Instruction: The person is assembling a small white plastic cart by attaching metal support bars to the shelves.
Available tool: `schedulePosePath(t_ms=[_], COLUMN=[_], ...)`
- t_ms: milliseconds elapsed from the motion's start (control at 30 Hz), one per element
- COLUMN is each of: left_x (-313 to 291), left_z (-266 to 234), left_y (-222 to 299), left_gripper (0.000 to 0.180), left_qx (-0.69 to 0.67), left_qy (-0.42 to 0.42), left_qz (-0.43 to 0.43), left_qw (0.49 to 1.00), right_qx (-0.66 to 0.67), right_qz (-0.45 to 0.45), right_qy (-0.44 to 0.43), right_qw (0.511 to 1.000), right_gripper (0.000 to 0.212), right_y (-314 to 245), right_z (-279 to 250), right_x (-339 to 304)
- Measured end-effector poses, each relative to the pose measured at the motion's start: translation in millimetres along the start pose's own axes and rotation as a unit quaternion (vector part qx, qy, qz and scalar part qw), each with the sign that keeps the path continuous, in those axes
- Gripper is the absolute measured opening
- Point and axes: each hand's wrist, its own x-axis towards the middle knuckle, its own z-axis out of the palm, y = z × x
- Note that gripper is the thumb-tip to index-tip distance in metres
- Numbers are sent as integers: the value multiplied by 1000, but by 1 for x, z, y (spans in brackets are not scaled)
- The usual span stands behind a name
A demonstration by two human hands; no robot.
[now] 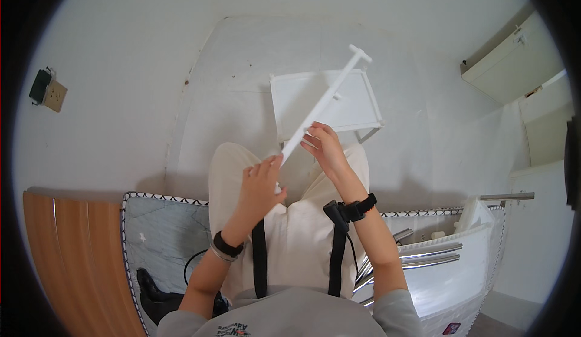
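White bar (324, 101) slants above the lap (296, 234), left hand (260, 182) clamped round its lower end; the right hand (327, 150) curls its fingers at the middle, though whether gripping I can't tell.

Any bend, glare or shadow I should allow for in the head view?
Head view: edges bend toward the dark rim, as on the brown boards; glare streaks the metal tubes; soft shadow falls on the floor left of the white panel; the white bar blends somewhat into that panel.
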Motion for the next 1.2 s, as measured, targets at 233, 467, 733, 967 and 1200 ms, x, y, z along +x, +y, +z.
schedulePosePath(t_ms=[233,467,733,967,1200], left_x=[34,49,75,68,38], left_z=[-22,-20,-55,-80,-54], left_y=[-33,-73,-91,-100,-108], left_gripper=[75,72,53,50,54], left_qx=[11,-39,-129,-306,-427], left_qy=[1,26,55,50,86], left_qz=[-18,-14,-127,-326,-367], left_qw=[1000,999,982,893,822], right_qx=[-2,-34,-114,-43,32], right_qz=[37,70,83,143,92], right_qy=[-21,22,60,14,92], right_qw=[999,997,988,989,991], right_gripper=[25,20,26,43,43], right_y=[12,34,69,65,50], right_z=[-32,-65,-92,-77,-63], right_x=[-4,-11,5,5,-12])
